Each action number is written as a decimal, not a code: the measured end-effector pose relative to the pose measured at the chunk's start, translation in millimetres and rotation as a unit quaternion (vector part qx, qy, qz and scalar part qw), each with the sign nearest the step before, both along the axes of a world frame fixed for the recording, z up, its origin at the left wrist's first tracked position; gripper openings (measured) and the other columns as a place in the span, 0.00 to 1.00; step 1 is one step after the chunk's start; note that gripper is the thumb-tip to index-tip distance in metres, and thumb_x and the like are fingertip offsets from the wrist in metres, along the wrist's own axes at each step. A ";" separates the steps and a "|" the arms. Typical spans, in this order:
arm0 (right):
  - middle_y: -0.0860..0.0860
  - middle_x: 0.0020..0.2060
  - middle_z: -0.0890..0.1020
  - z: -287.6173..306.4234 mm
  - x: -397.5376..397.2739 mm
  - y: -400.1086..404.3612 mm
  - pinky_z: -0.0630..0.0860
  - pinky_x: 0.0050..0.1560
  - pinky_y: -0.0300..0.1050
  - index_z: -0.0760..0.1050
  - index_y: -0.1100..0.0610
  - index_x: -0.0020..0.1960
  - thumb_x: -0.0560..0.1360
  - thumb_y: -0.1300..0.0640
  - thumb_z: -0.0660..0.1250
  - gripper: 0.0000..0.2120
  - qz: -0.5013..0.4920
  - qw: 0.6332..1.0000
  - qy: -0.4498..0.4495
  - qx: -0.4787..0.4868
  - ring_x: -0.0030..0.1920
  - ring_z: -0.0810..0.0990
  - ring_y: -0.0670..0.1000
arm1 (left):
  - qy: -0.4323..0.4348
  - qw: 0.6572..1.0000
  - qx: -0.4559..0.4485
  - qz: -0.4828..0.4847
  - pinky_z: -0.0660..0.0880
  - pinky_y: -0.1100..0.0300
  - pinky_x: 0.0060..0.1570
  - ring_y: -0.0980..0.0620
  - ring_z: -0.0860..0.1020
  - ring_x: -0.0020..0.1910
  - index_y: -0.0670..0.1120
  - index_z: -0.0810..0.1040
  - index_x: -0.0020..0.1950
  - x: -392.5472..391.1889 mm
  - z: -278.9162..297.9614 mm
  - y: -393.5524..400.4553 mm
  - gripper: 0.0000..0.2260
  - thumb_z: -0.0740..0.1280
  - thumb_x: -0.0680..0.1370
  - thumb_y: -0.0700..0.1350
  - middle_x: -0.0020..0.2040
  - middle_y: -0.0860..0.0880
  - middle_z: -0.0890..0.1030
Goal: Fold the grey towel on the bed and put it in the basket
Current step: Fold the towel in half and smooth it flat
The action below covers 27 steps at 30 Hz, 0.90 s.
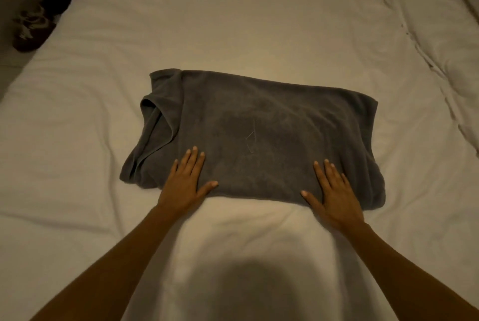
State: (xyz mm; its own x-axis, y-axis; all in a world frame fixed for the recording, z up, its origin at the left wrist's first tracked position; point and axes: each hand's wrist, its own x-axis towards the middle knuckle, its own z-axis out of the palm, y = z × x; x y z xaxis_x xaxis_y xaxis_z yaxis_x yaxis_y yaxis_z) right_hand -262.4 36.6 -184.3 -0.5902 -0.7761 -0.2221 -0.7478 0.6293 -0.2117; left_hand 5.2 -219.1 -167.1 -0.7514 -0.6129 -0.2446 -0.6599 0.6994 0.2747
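Note:
The grey towel (261,134) lies folded into a wide rectangle in the middle of the white bed (233,22). Its left end is uneven, with loose layers sticking out. My left hand (185,182) rests flat, palm down, on the towel's near left edge, fingers apart. My right hand (334,196) lies flat on the near right edge in the same way. Neither hand grips the cloth. No basket is in view.
White pillows (440,35) lie along the right side of the bed. Beyond the bed's left edge, dark shoes and other items (33,27) sit on the floor. My shadow falls on the sheet near the bottom centre.

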 end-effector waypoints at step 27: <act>0.58 0.74 0.62 50.8 46.3 117.1 0.71 0.63 0.60 0.55 0.47 0.76 0.79 0.60 0.59 0.28 -0.019 0.993 0.077 0.087 0.71 0.65 0.63 | -0.154 0.986 -0.065 -0.014 0.56 0.39 0.72 0.33 0.55 0.75 0.45 0.44 0.78 97.9 43.8 93.6 0.30 0.58 0.81 0.42 0.78 0.38 0.49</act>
State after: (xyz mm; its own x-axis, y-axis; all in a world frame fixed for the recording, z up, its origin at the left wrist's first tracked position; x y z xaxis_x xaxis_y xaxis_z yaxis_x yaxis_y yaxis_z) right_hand -216.0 153.6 -133.4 -0.6552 -0.7111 -0.2551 -0.7386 0.6739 0.0181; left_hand 103.0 -125.5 -123.3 -0.6709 -0.6340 -0.3846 -0.6781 0.7344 -0.0278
